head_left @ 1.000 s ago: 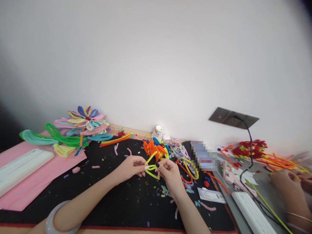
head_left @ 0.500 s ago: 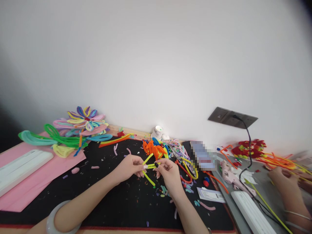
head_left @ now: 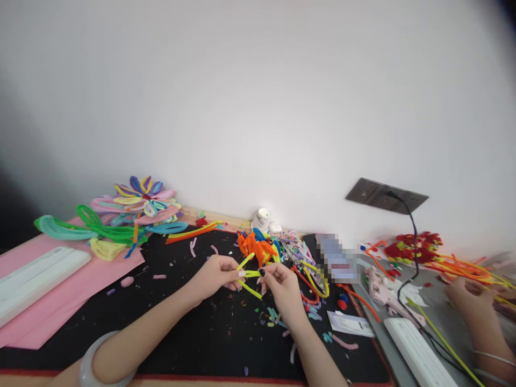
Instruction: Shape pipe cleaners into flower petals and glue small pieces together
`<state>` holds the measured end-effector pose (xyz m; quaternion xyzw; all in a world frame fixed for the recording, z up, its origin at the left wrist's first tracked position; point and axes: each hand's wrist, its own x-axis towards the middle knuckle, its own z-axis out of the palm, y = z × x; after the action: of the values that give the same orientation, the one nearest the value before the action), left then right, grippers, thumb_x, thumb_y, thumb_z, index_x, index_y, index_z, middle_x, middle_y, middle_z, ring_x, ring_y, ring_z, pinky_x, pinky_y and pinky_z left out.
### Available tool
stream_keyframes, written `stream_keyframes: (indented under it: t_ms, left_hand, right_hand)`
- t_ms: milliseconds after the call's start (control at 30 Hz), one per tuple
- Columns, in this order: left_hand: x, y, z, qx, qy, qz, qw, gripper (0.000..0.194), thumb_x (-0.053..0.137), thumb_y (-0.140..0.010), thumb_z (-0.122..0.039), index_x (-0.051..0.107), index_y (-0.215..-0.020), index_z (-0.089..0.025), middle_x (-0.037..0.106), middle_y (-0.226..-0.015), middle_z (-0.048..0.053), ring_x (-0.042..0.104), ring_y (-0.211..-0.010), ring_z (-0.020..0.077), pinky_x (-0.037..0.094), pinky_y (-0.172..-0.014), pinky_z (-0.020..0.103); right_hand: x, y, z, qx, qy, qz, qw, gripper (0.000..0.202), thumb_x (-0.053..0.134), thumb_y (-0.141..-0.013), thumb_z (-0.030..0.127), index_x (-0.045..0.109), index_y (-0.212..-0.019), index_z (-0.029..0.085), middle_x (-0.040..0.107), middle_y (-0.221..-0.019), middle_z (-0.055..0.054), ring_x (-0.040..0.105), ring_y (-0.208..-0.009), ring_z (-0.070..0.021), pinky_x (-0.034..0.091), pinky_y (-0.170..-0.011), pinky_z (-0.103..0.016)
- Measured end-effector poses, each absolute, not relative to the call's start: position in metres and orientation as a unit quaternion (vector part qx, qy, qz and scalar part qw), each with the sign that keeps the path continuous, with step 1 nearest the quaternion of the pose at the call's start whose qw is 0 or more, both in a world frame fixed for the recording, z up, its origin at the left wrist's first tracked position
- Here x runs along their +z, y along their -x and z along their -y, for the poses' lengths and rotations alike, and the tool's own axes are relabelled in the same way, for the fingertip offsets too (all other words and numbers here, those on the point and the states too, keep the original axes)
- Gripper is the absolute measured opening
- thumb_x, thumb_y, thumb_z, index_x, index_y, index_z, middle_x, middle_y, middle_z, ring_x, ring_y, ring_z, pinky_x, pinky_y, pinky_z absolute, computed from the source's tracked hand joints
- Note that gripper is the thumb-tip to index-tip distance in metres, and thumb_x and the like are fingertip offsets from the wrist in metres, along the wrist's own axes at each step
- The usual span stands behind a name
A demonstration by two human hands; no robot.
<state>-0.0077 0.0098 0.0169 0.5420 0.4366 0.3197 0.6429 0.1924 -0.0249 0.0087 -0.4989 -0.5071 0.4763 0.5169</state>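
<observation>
Before the orange loops (head_left: 260, 247), both hands' fingers (head_left: 241, 274) are pinching yellow-green stems (head_left: 252, 273) stretching crosswise.

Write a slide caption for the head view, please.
Left hand and right hand pinch yellow stems over a black mat.
</observation>
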Motion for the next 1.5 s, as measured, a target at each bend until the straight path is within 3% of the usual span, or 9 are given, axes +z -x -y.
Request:
stream_keyframes:
  t_ms: [167, 300, 467, 633, 867, 1033, 1300, 1500]
  left_hand:
    - [0.015, 0.006, -0.011, 0.37, -0.487, -0.457, 0.646, 0.039, 0.09, -0.065, -0.048, 0.069, -0.073, -0.016, 0.076, -0.067, 0.003, 0.073, -0.068, 0.0182, 0.06, -0.075, 0.031]
    - [0.014, 0.005, -0.01, 0.384, -0.48, -0.446, 0.651, 0.042, 0.091, -0.062, -0.05, 0.071, -0.076, -0.016, 0.078, -0.071, 0.004, 0.074, -0.072, 0.0193, 0.06, -0.075, 0.031]
    - [0.013, 0.001, -0.005, 0.341, -0.512, -0.426, 0.663, 0.04, 0.089, -0.065, -0.05, 0.072, -0.077, -0.016, 0.078, -0.071, 0.004, 0.075, -0.073, 0.0186, 0.058, -0.074, 0.029]
    - [0.015, 0.002, -0.004, 0.312, -0.536, -0.435, 0.653, 0.039, 0.087, -0.066, -0.05, 0.068, -0.073, -0.016, 0.077, -0.067, 0.004, 0.076, -0.07, 0.0209, 0.057, -0.068, 0.029]
    - [0.007, 0.003, -0.008, 0.271, -0.584, -0.42, 0.64, 0.042, 0.083, -0.068, -0.055, 0.065, -0.068, -0.017, 0.079, -0.071, 0.006, 0.075, -0.065, 0.0208, 0.055, -0.061, 0.028]
    - [0.004, 0.005, -0.008, 0.227, -0.609, -0.405, 0.643, 0.044, 0.082, -0.069, -0.057, 0.066, -0.066, -0.017, 0.076, -0.065, 0.005, 0.072, -0.058, 0.0183, 0.052, -0.057, 0.026]
    - [0.009, 0.012, -0.006, 0.15, -0.64, -0.358, 0.663, 0.029, 0.076, -0.073, -0.042, 0.066, -0.061, -0.018, 0.075, -0.061, 0.003, 0.067, -0.049, 0.0151, 0.048, -0.052, 0.025]
    - [0.01, 0.012, -0.004, 0.125, -0.638, -0.346, 0.677, 0.028, 0.076, -0.071, -0.04, 0.063, -0.059, -0.019, 0.073, -0.058, 0.002, 0.065, -0.047, 0.0149, 0.048, -0.052, 0.025]
  right_hand:
    - [0.011, -0.187, 0.027, 0.505, 0.461, 0.485, 0.546, 0.024, 0.073, -0.071, 0.026, 0.063, -0.093, 0.025, 0.068, -0.078, 0.0, 0.059, -0.054, -0.0143, 0.054, -0.051, -0.027]
    - [0.009, -0.179, 0.031, 0.553, 0.439, 0.502, 0.5, 0.034, 0.074, -0.062, 0.017, 0.063, -0.092, 0.026, 0.068, -0.081, 0.002, 0.063, -0.064, -0.0158, 0.053, -0.049, -0.023]
    - [0.006, -0.178, 0.032, 0.541, 0.457, 0.49, 0.509, 0.015, 0.077, -0.072, 0.028, 0.064, -0.075, 0.022, 0.065, -0.062, 0.003, 0.052, -0.044, -0.0107, 0.05, -0.046, -0.024]
    - [0.006, -0.184, 0.03, 0.506, 0.49, 0.492, 0.511, 0.019, 0.078, -0.073, 0.032, 0.062, -0.068, 0.023, 0.067, -0.058, 0.001, 0.052, -0.04, -0.0122, 0.048, -0.044, -0.025]
    - [0.01, -0.183, 0.028, 0.51, 0.494, 0.488, 0.508, 0.015, 0.076, -0.069, 0.031, 0.067, -0.078, 0.023, 0.066, -0.058, 0.001, 0.054, -0.041, -0.0138, 0.047, -0.044, -0.026]
    - [0.011, -0.185, 0.029, 0.499, 0.508, 0.513, 0.48, 0.015, 0.074, -0.072, 0.034, 0.071, -0.081, 0.021, 0.061, -0.051, 0.004, 0.045, -0.037, -0.0112, 0.035, -0.041, -0.023]
    - [0.014, -0.185, 0.032, 0.521, 0.482, 0.555, 0.434, 0.012, 0.073, -0.074, 0.033, 0.074, -0.077, 0.022, 0.044, -0.046, 0.009, 0.036, -0.041, -0.0094, 0.026, -0.046, -0.023]
    - [0.017, -0.183, 0.034, 0.549, 0.461, 0.558, 0.418, 0.018, 0.074, -0.076, 0.038, 0.071, -0.077, 0.02, 0.038, -0.046, 0.011, 0.029, -0.04, -0.0069, 0.02, -0.044, -0.022]
